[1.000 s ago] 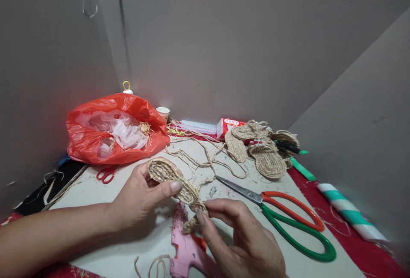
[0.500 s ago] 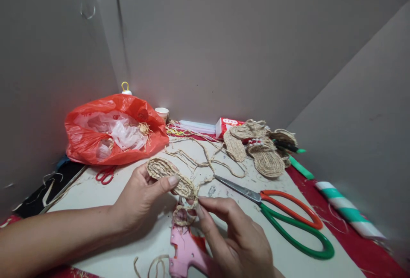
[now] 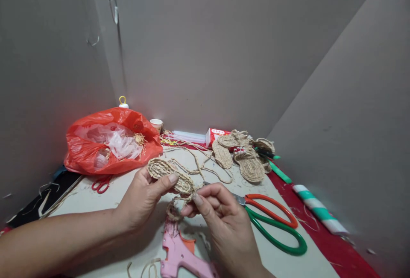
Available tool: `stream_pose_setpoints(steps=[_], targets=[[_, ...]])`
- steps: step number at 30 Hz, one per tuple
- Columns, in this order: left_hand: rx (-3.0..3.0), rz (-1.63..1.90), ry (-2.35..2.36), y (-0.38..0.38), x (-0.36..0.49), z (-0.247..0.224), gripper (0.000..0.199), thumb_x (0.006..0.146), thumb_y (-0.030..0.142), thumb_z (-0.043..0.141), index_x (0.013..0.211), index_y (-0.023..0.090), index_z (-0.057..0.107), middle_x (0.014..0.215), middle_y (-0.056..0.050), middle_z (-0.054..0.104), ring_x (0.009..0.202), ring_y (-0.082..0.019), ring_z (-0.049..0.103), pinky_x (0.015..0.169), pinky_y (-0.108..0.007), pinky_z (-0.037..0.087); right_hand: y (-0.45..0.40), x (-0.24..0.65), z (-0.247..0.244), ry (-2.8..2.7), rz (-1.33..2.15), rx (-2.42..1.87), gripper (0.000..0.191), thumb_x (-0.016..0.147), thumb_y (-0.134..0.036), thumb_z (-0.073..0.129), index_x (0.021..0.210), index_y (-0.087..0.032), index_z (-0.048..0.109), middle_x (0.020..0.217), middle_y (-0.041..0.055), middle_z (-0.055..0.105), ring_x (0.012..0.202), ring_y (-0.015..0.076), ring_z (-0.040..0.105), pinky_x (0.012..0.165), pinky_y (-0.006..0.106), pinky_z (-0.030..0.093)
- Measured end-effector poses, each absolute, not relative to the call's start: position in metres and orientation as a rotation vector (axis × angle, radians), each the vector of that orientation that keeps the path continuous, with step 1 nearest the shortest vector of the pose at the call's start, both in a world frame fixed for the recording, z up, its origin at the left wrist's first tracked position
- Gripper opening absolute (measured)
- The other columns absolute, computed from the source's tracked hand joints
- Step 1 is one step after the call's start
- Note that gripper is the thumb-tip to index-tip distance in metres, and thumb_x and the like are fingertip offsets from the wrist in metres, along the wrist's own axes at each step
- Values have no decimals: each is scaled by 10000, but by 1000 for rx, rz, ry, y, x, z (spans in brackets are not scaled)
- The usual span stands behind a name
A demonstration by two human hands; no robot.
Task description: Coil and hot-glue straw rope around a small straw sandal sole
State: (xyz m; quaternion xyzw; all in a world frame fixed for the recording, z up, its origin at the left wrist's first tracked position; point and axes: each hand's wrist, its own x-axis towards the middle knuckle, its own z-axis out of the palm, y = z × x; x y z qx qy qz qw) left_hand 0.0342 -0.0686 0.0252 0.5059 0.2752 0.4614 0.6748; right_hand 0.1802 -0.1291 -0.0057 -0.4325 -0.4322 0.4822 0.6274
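The left hand (image 3: pixel 141 199) pinches a flat oval straw sole (image 3: pixel 169 173) above the table (image 3: pixel 282 265), thumb on top; most of its other fingers are hidden underneath. The right hand (image 3: pixel 221 216) has its thumb and pointing finger pressed together on the straw braid (image 3: pixel 173 215) at the sole's near end, so I can't see the very bit it pinches. The braid's loop hangs over the tip of a pink glue gun (image 3: pixel 174 248), and I can't tell if they touch. The gun's bottom is cut off from my sight. The right hand also covers part of the big scissors' (image 3: pixel 290 219) blades. Far back, the straw sandals (image 3: pixel 251 168) overlap, too jumbled to count.
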Motion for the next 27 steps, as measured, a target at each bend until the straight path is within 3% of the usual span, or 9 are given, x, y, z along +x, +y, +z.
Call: stream_pose_setpoints(steps=[12, 19, 27], targets=[[1086, 1098, 587, -71, 50, 30, 136, 835, 271, 690, 819, 142, 652, 772, -31, 670, 751, -155, 614, 769, -279, 498, -119, 187, -4, -887, 1130, -951, 291, 772, -438, 761, 797, -170, 648, 630, 7, 718, 493, 107, 622, 512, 201, 506], [1030, 1114, 573, -74, 59, 32, 135, 815, 277, 708, 822, 146, 676, 828, -49, 712, 782, -167, 663, 795, -283, 529, -118, 187, -13, -913, 1091, -967, 296, 855, -430, 683, 724, -166, 707, 536, -19, 628, 517, 100, 562, 561, 204, 470], [965, 1015, 461, -77, 70, 32, 155, 858, 277, 646, 774, 153, 606, 645, -10, 625, 516, -138, 580, 471, -258, 496, -117, 186, -15, -766, 1132, -847, 227, 799, -352, 761, 690, -158, 715, 577, -14, 650, 555, 90, 566, 586, 183, 468]])
